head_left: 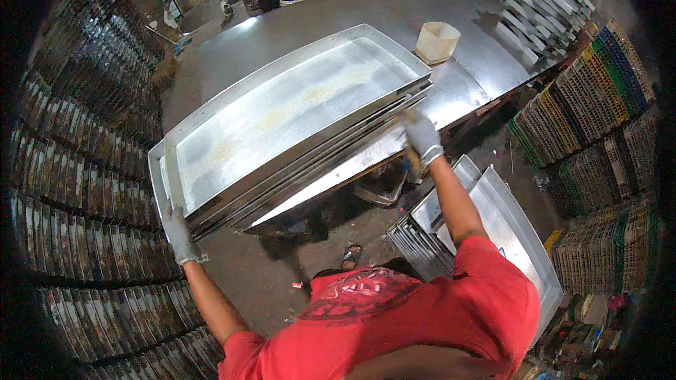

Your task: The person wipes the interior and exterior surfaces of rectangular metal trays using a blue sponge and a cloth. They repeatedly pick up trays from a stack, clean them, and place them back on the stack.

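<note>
A stack of shallow metal trays lies on the metal table. The top tray [282,109] is silvery, with a raised rim and yellowish smears across its bottom. My left hand [180,233], in a pale knit glove, grips the tray rim at the stack's near left corner. My right hand [422,137], gloved as well, is beside the stack's right end, over the table's front edge. Motion blurs its fingers. Below its palm shows a tan, cloth-like thing [413,162], apparently in its grasp; exactly what it is stays unclear.
On the metal table [486,77] stands an open whitish container [436,42], with grey metal bars [546,14] piled at the far right. More trays [503,218] are stacked by my right side. Tall rack-like stacks [84,190] line the left; crates [588,91] rise on the right.
</note>
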Demonstrator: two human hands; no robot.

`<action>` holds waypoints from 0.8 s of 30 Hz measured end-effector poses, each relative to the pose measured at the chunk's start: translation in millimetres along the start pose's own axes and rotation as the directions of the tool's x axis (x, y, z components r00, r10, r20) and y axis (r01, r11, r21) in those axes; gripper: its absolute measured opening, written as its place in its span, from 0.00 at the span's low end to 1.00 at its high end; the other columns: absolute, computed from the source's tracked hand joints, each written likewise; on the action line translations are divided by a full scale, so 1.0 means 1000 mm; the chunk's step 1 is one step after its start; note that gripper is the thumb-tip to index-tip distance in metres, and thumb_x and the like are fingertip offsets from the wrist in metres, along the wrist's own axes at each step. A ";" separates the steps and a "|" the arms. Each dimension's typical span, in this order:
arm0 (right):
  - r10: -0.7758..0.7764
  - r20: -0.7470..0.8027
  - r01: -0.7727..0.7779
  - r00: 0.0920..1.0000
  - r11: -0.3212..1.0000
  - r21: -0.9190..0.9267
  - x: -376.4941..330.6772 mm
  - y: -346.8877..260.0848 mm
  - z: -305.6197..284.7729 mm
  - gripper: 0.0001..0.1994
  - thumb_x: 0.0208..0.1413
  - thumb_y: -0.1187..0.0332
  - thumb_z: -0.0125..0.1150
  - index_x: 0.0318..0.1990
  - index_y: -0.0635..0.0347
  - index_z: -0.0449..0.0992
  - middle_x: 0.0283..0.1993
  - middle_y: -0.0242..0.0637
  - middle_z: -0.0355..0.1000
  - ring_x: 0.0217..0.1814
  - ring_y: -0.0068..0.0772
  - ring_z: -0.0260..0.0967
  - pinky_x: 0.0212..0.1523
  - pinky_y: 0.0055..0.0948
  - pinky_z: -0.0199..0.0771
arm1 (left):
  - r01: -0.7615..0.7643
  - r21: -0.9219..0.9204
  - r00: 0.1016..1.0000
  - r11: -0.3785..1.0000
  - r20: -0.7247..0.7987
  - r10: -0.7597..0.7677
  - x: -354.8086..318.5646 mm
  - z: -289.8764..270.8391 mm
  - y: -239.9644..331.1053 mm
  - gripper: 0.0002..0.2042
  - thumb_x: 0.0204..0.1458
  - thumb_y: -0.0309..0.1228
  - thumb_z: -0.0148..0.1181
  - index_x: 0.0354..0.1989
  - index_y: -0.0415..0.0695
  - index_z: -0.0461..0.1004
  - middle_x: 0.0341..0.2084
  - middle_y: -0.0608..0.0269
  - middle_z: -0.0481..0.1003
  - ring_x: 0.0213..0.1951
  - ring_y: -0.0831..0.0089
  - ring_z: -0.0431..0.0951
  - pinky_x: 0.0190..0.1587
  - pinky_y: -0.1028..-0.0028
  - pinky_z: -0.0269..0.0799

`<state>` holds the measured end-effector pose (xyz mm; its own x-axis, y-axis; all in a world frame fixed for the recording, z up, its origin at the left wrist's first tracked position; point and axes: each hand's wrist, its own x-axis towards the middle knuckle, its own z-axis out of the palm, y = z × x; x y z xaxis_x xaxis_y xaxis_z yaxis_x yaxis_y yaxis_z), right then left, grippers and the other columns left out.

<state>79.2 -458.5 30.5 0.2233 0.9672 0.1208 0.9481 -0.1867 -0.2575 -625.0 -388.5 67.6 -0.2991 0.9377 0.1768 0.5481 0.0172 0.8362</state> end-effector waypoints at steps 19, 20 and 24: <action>0.199 -0.298 -0.141 0.934 0.969 0.203 0.065 0.039 0.032 0.23 0.64 0.57 0.62 0.60 0.63 0.77 0.55 0.48 0.77 0.58 0.46 0.75 0.64 0.42 0.71 | -0.216 0.358 0.976 0.908 0.110 0.189 -0.050 -0.028 0.026 0.17 0.62 0.40 0.64 0.46 0.36 0.80 0.37 0.38 0.81 0.43 0.40 0.80 0.45 0.55 0.74; 0.247 -0.295 -0.069 0.923 0.860 0.506 0.050 0.025 0.039 0.25 0.64 0.57 0.63 0.61 0.65 0.74 0.55 0.48 0.76 0.59 0.47 0.73 0.65 0.40 0.70 | -0.232 0.396 0.973 0.888 0.107 0.206 -0.049 -0.026 0.028 0.18 0.61 0.41 0.65 0.46 0.36 0.80 0.37 0.38 0.81 0.43 0.40 0.80 0.45 0.55 0.74; 0.225 -0.505 -0.007 0.833 0.917 0.398 0.007 -0.037 0.047 0.24 0.64 0.57 0.66 0.58 0.68 0.76 0.59 0.49 0.74 0.61 0.49 0.71 0.64 0.41 0.70 | -0.260 0.605 0.961 0.753 0.239 0.140 -0.045 -0.020 0.036 0.21 0.58 0.46 0.68 0.45 0.37 0.80 0.39 0.40 0.81 0.45 0.40 0.80 0.47 0.53 0.74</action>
<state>34.8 -437.0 -4.3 0.5141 0.6772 0.5264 0.7778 -0.1095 -0.6189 -607.6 -437.3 100.2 -0.0244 0.9864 0.1628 0.9627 -0.0207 0.2698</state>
